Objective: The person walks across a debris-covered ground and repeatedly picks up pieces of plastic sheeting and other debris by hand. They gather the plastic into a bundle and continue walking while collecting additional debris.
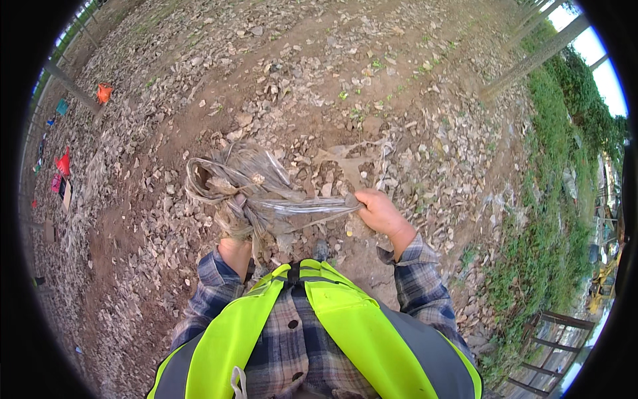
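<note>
A bundle of dirty, translucent plastic film (259, 174) is gathered over my left hand (237, 238), whose fingers are mostly hidden beneath its folds. From that bundle a twisted strand of film (314, 205) runs taut across to my right hand (376, 212). My right thumb and fingers pinch the strand's end. Past my right hand, a thin torn sheet of film (351, 158) spreads above the leaf-strewn ground.
Dry leaves cover the brown soil (134, 234). Tree trunks stand at upper left (72, 87) and upper right (536, 57). Orange (104, 93) and red bags (63, 162) lie at left. Green plants (528, 249) and a metal frame (553, 344) are at right.
</note>
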The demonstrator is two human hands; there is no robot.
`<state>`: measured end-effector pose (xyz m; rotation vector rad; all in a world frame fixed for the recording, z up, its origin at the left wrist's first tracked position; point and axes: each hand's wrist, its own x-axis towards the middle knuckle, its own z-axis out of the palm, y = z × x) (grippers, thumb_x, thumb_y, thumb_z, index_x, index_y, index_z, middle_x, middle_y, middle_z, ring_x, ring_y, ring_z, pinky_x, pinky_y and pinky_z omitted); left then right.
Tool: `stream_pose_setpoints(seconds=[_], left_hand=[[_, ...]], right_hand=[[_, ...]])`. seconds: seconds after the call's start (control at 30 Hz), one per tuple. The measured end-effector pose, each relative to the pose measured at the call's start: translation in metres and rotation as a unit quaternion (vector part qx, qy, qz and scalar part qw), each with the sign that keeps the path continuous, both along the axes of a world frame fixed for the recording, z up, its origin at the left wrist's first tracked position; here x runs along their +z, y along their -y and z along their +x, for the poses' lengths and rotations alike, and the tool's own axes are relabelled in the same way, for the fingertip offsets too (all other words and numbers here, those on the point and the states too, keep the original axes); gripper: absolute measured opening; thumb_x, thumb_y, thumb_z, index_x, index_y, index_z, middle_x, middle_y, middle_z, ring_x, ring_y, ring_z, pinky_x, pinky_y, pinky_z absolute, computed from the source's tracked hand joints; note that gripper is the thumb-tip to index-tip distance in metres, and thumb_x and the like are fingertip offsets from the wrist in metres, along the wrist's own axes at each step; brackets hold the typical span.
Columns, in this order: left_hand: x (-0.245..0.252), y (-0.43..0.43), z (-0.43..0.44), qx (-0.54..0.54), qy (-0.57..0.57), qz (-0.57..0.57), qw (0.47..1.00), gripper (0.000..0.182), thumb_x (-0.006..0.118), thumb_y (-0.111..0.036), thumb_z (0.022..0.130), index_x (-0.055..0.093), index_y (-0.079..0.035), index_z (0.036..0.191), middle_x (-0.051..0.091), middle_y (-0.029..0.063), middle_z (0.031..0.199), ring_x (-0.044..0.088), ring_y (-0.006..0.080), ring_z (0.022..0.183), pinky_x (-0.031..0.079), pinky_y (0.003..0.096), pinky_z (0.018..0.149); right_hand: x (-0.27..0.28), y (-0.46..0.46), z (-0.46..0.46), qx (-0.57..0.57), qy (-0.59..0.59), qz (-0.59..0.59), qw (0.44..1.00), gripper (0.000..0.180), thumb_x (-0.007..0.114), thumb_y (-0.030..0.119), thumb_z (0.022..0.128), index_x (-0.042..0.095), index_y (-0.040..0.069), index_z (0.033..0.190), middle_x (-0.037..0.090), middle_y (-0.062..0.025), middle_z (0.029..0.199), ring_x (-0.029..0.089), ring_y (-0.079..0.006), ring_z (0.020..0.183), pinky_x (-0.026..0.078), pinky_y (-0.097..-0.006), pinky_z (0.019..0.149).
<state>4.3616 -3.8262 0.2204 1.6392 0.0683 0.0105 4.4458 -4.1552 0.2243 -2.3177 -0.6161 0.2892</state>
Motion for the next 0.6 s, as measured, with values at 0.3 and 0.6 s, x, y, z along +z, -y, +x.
stream_pose_setpoints(seconds=[0.3,0.6], left_hand=[[0.012,0.019,0.006,-0.015,-0.107,-0.435,0.894,0.047,0.050,-0.027,0.084,0.044,-0.006,0.125,0.050,0.0095,0.123,0.048,0.0265,0.111,0.036,0.0374,0.096],[0.056,0.043,0.005,-0.042,-0.175,-0.558,0.810,0.052,0.052,-0.039,0.086,0.043,-0.008,0.126,0.049,0.0075,0.125,0.047,0.0255,0.112,0.035,0.0388,0.097]], right_hand=[[0.034,0.011,-0.042,-0.021,-0.020,0.017,0.999,0.012,0.047,0.004,0.069,0.049,0.000,0.081,0.053,-0.0203,0.077,0.050,-0.0396,0.080,0.040,-0.0461,0.070],[0.087,0.010,-0.054,0.014,-0.014,0.072,0.997,0.014,0.052,0.003,0.067,0.051,0.001,0.081,0.052,-0.0167,0.075,0.051,-0.0372,0.077,0.041,-0.0441,0.069]])
